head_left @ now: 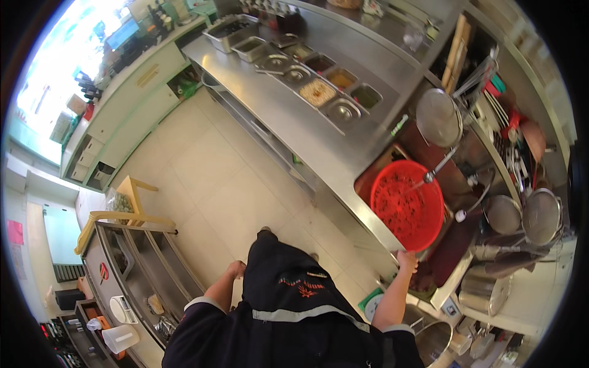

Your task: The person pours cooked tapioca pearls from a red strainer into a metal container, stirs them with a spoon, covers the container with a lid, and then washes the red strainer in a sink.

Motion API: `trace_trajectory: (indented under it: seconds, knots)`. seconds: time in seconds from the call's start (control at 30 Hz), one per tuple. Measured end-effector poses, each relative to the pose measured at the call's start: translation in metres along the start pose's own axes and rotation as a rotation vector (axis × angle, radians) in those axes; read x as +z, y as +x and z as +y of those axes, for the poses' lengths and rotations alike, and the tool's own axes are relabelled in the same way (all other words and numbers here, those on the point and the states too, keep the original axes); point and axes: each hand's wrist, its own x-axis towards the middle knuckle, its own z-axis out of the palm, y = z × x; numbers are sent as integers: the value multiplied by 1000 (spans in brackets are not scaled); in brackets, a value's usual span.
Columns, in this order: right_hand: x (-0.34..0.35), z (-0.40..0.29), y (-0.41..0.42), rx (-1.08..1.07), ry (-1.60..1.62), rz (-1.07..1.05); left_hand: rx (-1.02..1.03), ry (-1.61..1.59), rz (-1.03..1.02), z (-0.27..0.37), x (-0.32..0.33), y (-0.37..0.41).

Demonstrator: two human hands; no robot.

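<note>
My right hand (pixel 407 262) is at the front rim of a sink, close to the lower edge of a red plastic basin (pixel 407 207); whether it grips anything is not clear. Small dark pieces lie in the basin, beneath a metal faucet (pixel 430 176) with water running from it. My left hand (pixel 237 268) hangs beside the black apron (pixel 285 285), with its fingers curled and their inner side hidden. Left of the sink runs a stainless steel counter (pixel 303 133) with inset metal food pans, among them one of pale chopped food (pixel 317 92).
Round mesh strainers (pixel 438 117) hang and stand around the sink's far side. A large steel pot (pixel 485 290) stands at the right. At left are a metal shelf unit (pixel 99 257) and a yellow wooden stool (pixel 131 193). Tiled floor (pixel 221 152) lies between the counters.
</note>
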Motion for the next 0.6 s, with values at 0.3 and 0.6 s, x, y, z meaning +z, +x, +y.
trace_trajectory:
  seconds: [0.3, 0.6]
  knots:
    - [55, -182, -133, -923, 769, -24, 221, 8, 221, 42, -88, 82]
    - [179, -391, -269, -1386, -115, -624, 320, -428, 239, 47, -296, 151]
